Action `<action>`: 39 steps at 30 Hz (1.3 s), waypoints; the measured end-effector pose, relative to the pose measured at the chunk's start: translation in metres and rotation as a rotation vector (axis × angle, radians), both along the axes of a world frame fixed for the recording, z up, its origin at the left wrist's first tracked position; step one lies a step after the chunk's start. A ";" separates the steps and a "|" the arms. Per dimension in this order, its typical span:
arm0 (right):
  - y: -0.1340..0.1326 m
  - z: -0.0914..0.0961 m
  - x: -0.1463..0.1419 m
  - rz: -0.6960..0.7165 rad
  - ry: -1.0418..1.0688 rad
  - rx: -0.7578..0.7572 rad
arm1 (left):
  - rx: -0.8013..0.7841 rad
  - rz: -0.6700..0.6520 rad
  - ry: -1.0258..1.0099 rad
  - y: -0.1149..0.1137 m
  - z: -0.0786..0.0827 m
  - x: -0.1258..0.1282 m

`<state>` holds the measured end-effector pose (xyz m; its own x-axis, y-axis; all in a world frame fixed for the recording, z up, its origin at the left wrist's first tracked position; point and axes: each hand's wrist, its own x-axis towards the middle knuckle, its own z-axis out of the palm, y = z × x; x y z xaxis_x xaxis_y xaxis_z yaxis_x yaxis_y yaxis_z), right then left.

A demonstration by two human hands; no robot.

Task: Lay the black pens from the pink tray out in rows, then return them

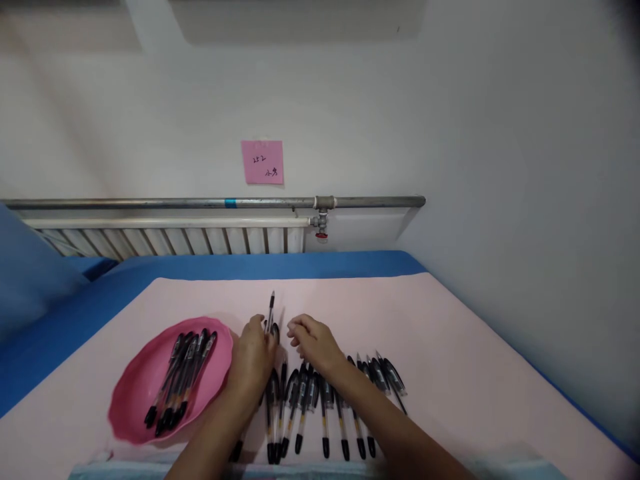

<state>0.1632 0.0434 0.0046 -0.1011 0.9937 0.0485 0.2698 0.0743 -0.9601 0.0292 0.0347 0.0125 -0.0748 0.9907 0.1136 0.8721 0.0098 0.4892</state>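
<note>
My left hand (255, 357) is closed around a black pen (271, 308) whose tip sticks up and away from me above the fingers. My right hand (313, 341) sits just to the right of it, fingers curled in a loose fist; what they hold, if anything, is hidden. Both hands rest over a row of several black pens (325, 400) lying side by side on the pink sheet (450, 347). To the left a pink bowl (140, 400) holds several more black pens (183, 377).
The pink sheet lies on a blue surface (250, 265) against a white wall. Behind it run a radiator (170, 240) and a metal pipe with a red valve (321, 235). A pink sticky note (263, 162) hangs on the wall. A blue cushion (25, 267) sits far left.
</note>
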 end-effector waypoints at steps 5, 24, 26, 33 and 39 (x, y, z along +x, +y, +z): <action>-0.003 0.007 -0.008 -0.034 0.154 -0.046 | 0.101 -0.161 -0.153 -0.008 -0.002 0.017; 0.000 0.015 0.003 -0.163 0.270 -0.170 | -0.022 0.098 -0.365 0.027 -0.020 -0.009; 0.000 0.015 0.003 -0.154 0.262 -0.164 | -0.033 0.129 -0.554 0.027 -0.016 -0.008; -0.013 0.016 -0.007 0.058 0.097 -0.015 | -0.098 0.187 -1.410 0.030 0.008 -0.016; -0.025 0.012 -0.018 0.212 -0.118 0.121 | -0.217 0.199 -1.837 0.031 0.014 -0.031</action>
